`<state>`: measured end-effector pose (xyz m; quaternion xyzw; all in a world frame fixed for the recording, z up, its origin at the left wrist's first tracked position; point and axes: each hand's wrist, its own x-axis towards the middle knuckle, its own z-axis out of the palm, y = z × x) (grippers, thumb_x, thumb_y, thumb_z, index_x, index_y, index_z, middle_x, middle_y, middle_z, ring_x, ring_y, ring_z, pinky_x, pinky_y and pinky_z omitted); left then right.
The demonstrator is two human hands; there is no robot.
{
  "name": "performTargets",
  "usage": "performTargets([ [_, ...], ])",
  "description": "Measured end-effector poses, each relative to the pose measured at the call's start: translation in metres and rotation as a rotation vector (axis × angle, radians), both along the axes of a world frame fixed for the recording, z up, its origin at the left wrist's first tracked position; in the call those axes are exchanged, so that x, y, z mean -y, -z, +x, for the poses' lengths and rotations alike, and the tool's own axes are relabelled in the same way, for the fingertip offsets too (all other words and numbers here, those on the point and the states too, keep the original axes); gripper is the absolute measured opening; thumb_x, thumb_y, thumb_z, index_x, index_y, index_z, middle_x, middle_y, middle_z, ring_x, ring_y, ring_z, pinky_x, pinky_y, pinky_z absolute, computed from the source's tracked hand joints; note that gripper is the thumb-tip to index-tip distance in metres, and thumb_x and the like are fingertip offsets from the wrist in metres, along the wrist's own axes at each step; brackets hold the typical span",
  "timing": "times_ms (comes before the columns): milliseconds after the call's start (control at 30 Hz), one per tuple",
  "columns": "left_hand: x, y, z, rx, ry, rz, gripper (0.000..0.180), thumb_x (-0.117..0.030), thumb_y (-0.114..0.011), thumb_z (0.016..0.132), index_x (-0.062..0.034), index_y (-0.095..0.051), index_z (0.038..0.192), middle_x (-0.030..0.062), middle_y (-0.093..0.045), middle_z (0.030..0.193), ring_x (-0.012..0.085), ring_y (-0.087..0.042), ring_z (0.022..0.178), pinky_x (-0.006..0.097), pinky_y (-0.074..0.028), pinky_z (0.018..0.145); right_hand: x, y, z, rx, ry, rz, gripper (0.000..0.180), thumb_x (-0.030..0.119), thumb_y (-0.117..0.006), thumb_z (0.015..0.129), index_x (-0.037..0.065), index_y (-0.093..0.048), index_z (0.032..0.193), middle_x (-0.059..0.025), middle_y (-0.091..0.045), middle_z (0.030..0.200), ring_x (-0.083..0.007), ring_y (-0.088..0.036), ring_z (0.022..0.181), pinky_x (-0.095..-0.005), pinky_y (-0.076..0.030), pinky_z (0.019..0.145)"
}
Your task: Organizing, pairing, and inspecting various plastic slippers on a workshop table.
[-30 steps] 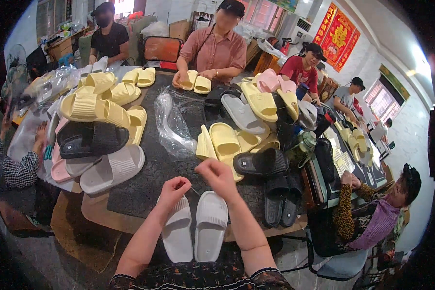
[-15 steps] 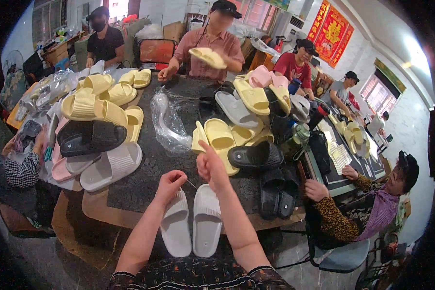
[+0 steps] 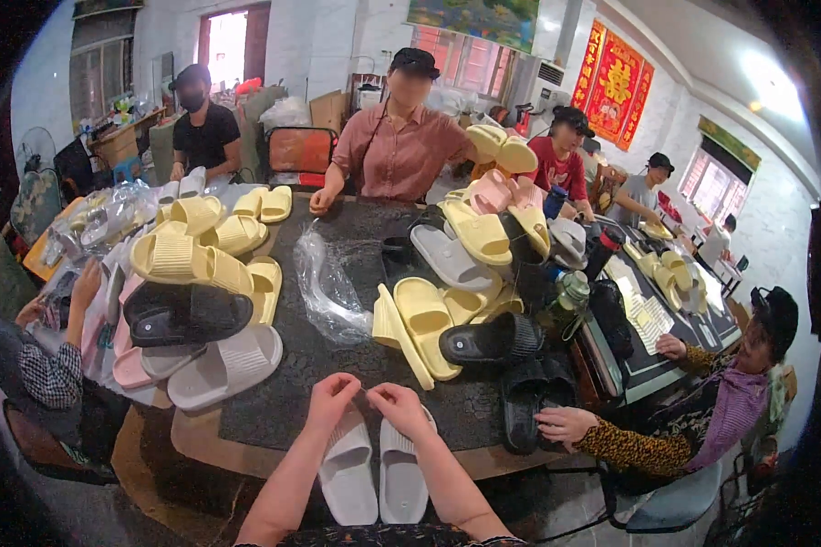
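A pair of light grey slippers stands at the table's near edge, close to me; the left slipper [image 3: 348, 483] and the right slipper [image 3: 403, 488] lie side by side, toes away. Above its toe strap, my left hand [image 3: 332, 403] is closed in a pinch. My right hand [image 3: 401, 412] pinches just beside it, over the other strap. A thin strand seems to run between the fingertips, though it is barely visible. Beyond my hands lies a clear plastic bag [image 3: 324, 287] on the dark tabletop [image 3: 274, 401].
At the left is a pile of yellow slippers [image 3: 178, 260], black slippers [image 3: 187, 314] and grey slippers [image 3: 228, 369]. Another pile with yellow slippers [image 3: 424, 314] and black slippers [image 3: 493, 339] rises at the right. A green bottle [image 3: 570, 292] stands behind it. Several co-workers surround the tables.
My hands have come together over the straps; my right hand has lowered from a raised position. A standing co-worker has moved yellow slippers rightward. The seated person at right now reaches to the black slippers.
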<state>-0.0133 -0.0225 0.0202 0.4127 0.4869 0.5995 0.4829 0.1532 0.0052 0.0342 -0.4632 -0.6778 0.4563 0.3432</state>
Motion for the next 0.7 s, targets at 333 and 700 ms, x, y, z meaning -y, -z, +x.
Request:
performTargets([
  [333,-0.002,0.002,0.001,-0.173,0.124,0.007,0.011,-0.013,-0.068,0.085,-0.0042,-0.067,0.091,-0.0027,-0.063,0.078,0.004,-0.055,0.071,0.021,-0.044,0.063,-0.007,0.017,0.002,-0.205,-0.03,-0.06,0.013,0.017,-0.067,0.087,0.004,-0.065,0.087,0.0053,-0.059,0.075,-0.0032,-0.049,0.068,-0.0201,-0.041,0.062],
  [700,-0.002,-0.001,0.004,-0.132,0.08,-0.013,0.011,-0.012,-0.067,0.086,-0.0031,-0.067,0.092,-0.0044,-0.06,0.076,0.0037,-0.052,0.067,0.02,-0.043,0.06,-0.011,0.02,0.005,-0.209,0.062,-0.041,0.017,0.019,-0.067,0.085,0.002,-0.068,0.088,0.0009,-0.063,0.072,-0.0059,-0.053,0.067,-0.023,-0.043,0.061],
])
